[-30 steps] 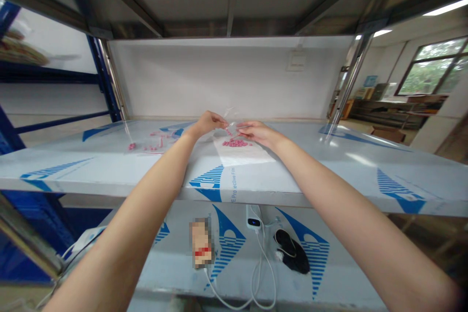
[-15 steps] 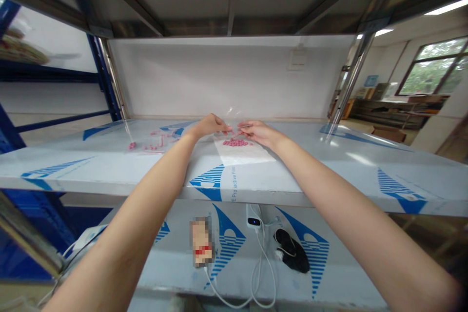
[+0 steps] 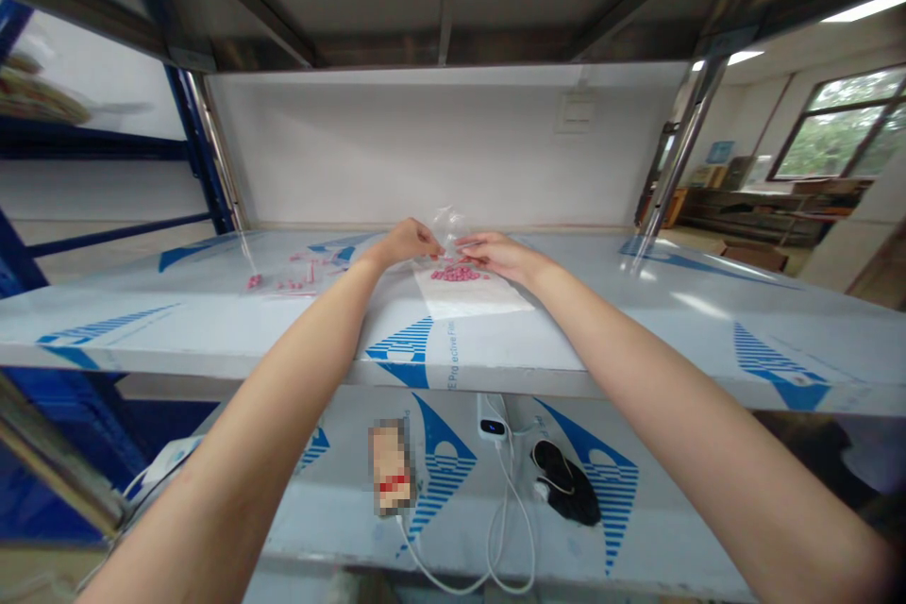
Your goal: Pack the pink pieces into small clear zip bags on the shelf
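A clear plastic bag [image 3: 448, 223] stands up behind and between my hands, close to the white wall. My left hand [image 3: 409, 243] pinches at the lower part of the bag, thumb and fingertips together. From the other side my right hand [image 3: 496, 254] reaches in with its fingers closed; what they hold is too small to make out. Just below the fingertips lies a heap of small pink pieces [image 3: 457, 275] on a white sheet [image 3: 474, 302]. More pink pieces [image 3: 297, 285] lie on clear plastic to the left of my left forearm.
The metal shelf [image 3: 637, 330] has blue-printed protective film, and another shelf hangs low overhead. On the level below are a pixelated phone-like object [image 3: 391, 467], a white device with a small display [image 3: 491, 417], white cables and a black item [image 3: 570, 486]. Metal posts flank both sides.
The clear bag now stands taller and shows more plainly between my hands. My fingertips have shifted slightly; both arms stay almost in place. The pink heap looks the same.
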Demonstrator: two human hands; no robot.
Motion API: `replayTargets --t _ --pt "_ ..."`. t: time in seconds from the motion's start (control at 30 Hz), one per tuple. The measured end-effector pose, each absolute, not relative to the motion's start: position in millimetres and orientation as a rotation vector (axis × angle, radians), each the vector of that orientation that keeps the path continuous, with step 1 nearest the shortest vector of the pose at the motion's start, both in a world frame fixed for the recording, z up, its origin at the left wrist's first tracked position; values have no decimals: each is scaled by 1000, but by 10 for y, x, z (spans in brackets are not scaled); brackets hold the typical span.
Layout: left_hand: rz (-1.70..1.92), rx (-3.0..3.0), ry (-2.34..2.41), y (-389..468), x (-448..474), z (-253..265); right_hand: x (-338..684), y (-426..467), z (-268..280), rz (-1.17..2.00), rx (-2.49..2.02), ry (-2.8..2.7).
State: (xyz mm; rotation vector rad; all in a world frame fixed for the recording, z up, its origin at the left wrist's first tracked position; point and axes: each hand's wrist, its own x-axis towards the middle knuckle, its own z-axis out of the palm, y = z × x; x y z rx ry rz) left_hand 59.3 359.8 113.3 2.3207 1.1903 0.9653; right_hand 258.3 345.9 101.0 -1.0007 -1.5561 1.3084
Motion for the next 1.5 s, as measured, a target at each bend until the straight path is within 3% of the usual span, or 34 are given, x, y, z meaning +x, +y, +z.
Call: replayTargets --t 0.47,0.83,1.5 --pt "929 2292 1136 3632 589 1112 2582 3474 994 1235 -984 -1595" --pt "1011 2225 1167 3598 615 1126 2570 3296 1096 850 -1117 -1650" --pt "1160 2206 1033 3552 613 1215 2615 3273 1162 867 -1218 -1644"
